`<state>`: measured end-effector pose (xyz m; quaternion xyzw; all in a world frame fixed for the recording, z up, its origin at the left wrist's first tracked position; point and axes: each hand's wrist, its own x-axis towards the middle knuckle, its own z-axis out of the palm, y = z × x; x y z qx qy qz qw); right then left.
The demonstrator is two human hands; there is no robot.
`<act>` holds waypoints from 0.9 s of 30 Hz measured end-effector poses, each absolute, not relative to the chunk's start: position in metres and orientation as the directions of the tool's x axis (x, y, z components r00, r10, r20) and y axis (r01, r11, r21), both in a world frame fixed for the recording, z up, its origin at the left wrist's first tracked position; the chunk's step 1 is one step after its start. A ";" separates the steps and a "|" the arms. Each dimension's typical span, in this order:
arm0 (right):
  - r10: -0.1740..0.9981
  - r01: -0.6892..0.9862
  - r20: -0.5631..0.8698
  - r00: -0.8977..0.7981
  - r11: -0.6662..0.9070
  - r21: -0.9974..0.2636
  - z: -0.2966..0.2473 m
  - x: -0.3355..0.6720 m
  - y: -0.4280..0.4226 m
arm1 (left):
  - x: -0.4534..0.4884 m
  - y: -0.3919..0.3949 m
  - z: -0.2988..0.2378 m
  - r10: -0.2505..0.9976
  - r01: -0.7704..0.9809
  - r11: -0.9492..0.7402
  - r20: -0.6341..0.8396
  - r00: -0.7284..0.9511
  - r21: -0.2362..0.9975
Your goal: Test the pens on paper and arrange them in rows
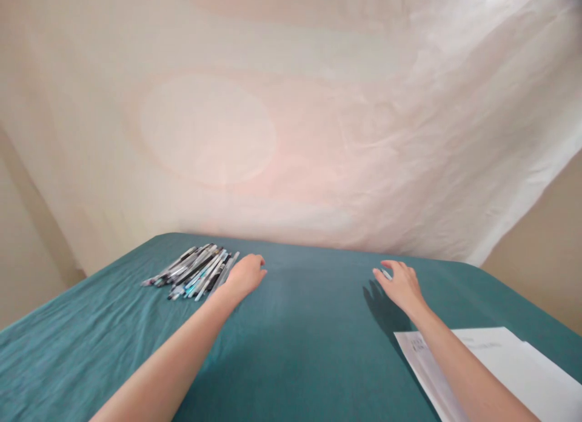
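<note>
Beside the right edge of a pile of pens, my left hand hovers low over the cloth. Its fingers curl loosely, thumb and forefinger a little apart, and nothing shows between them; the other fingers are partly hidden. The pens are black, white, clear and light blue, heaped roughly side by side. On the right, my right hand is raised above the cloth and casts a shadow. Between its thumb and fingers it pinches a slim, pale pen, of which only a short piece shows.
A teal cloth covers the table, with wrinkles at the left. White paper sheets lie at the front right, partly under my right forearm. Behind the table's far edge hangs a pale fabric sheet.
</note>
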<state>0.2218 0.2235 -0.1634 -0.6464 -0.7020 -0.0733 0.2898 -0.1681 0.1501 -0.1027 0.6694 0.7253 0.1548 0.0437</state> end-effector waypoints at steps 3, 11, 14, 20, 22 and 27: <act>0.872 0.913 0.477 -0.110 0.278 -0.299 -0.156 0.198 0.212 | -0.192 0.150 -0.099 0.961 0.962 0.220 0.135 -0.242 0.160; 0.888 0.796 0.273 -0.369 0.454 -0.401 -0.155 0.141 0.166 | -0.206 0.150 -0.103 0.941 0.949 0.314 0.132 -0.311 -0.003; 0.919 0.864 0.186 -0.346 0.390 -0.317 -0.155 0.139 0.157 | -0.208 0.152 -0.107 0.941 0.951 0.308 0.158 -0.300 -0.027; 0.962 0.958 0.005 -0.274 0.273 -0.083 -0.143 0.153 0.141 | -0.209 0.155 -0.113 0.944 0.951 0.308 0.134 -0.301 -0.028; 0.963 0.963 -0.029 -0.266 0.265 -0.045 -0.140 0.159 0.135 | -0.209 0.156 -0.112 0.947 0.953 0.301 0.127 -0.296 -0.022; 0.964 0.969 -0.100 -0.247 0.243 -0.050 -0.139 0.175 0.127 | -0.199 0.159 -0.102 0.971 0.976 0.204 0.112 -0.212 0.075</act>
